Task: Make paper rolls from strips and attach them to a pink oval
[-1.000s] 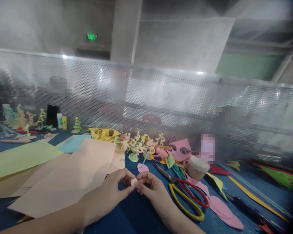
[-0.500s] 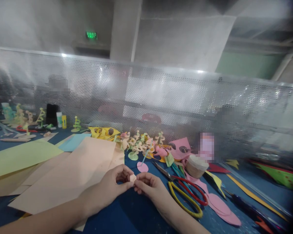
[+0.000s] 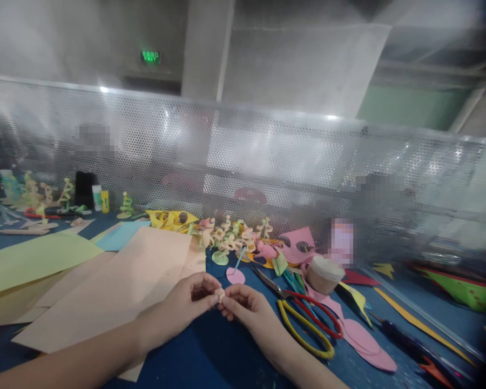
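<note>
Between my two hands is a small piece of peach paper (image 3: 220, 295), pinched by the fingertips above the blue table. My left hand (image 3: 190, 297) grips it from the left with thumb and forefinger. From the right, my right hand (image 3: 245, 307) pinches the same piece, and the fingertips of both hands almost touch. The fingers hide most of the paper, so its exact shape is unclear. Just beyond the hands stands a pink paper disc (image 3: 235, 276) with a thin blue stick (image 3: 239, 259) rising from it.
Scissors (image 3: 308, 319) with red and yellow handles lie right of my hands, beside pink paper ovals (image 3: 366, 346) and a roll of tape (image 3: 324, 273). Large peach sheets (image 3: 105, 292) cover the left. Curled paper pieces (image 3: 230, 235) crowd the back before a perforated metal screen (image 3: 267, 156).
The fingers have shifted slightly around the peach paper, and less of it shows now. Both hands stay in nearly the same place, and the view has moved a little.
</note>
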`<action>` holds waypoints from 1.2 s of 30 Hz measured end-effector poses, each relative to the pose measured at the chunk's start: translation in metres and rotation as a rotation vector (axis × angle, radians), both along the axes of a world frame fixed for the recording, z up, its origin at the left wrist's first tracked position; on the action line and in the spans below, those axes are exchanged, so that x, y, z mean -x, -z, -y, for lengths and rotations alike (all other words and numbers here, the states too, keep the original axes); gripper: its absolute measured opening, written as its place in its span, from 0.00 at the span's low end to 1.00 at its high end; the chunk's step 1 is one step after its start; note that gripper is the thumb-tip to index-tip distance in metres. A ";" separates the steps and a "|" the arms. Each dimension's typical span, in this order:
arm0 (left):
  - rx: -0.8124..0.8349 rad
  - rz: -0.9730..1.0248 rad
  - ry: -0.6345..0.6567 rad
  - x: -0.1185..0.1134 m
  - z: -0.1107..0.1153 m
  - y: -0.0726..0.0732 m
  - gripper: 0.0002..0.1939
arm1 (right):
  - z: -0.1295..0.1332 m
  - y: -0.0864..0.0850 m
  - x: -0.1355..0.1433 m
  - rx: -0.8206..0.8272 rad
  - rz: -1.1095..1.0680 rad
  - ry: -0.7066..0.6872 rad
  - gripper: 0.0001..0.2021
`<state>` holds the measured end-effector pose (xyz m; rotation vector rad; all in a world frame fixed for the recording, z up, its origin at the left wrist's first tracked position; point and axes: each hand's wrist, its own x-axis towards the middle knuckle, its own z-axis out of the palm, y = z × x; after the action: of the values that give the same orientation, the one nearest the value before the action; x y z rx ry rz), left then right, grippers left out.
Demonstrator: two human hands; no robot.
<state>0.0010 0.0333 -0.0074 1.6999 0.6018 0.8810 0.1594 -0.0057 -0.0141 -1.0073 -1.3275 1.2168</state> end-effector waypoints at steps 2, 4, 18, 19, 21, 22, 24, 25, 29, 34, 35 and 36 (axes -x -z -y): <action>0.004 0.021 0.007 -0.001 0.001 0.001 0.10 | -0.001 0.000 0.000 0.000 -0.001 0.004 0.16; 0.025 0.035 0.041 -0.002 0.002 0.001 0.10 | -0.001 0.001 0.000 -0.002 0.005 0.015 0.16; -0.010 -0.180 0.010 0.000 0.004 -0.003 0.14 | -0.004 0.005 -0.008 -0.182 0.196 0.120 0.12; -0.011 -0.188 0.010 0.000 0.004 -0.003 0.14 | -0.004 0.004 -0.007 -0.179 0.205 0.117 0.11; -0.011 -0.193 0.014 0.000 0.004 -0.003 0.14 | -0.002 0.003 -0.006 -0.173 0.206 0.115 0.11; -0.008 -0.195 0.019 0.000 0.003 -0.003 0.15 | -0.002 0.002 -0.005 -0.169 0.197 0.112 0.11; 0.008 -0.200 0.034 0.000 0.002 -0.002 0.15 | 0.000 0.000 -0.003 -0.163 0.171 0.098 0.11; 0.020 -0.200 0.042 0.000 0.002 -0.001 0.15 | 0.000 -0.001 -0.002 -0.161 0.160 0.090 0.12; 0.075 -0.187 0.056 -0.001 0.002 0.004 0.11 | 0.001 -0.002 -0.001 -0.167 0.153 0.076 0.12; 0.044 -0.209 0.059 -0.001 0.003 0.002 0.12 | 0.000 0.000 -0.002 -0.162 0.124 0.073 0.11; 0.035 -0.215 0.059 -0.001 0.003 0.001 0.13 | 0.000 0.000 -0.001 -0.160 0.117 0.073 0.11; 0.030 -0.217 0.060 -0.001 0.003 0.000 0.13 | 0.000 0.000 -0.001 -0.160 0.112 0.074 0.12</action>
<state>0.0016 0.0300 -0.0077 1.7896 0.7015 0.6468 0.1607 -0.0058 -0.0137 -1.0117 -1.4375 0.9945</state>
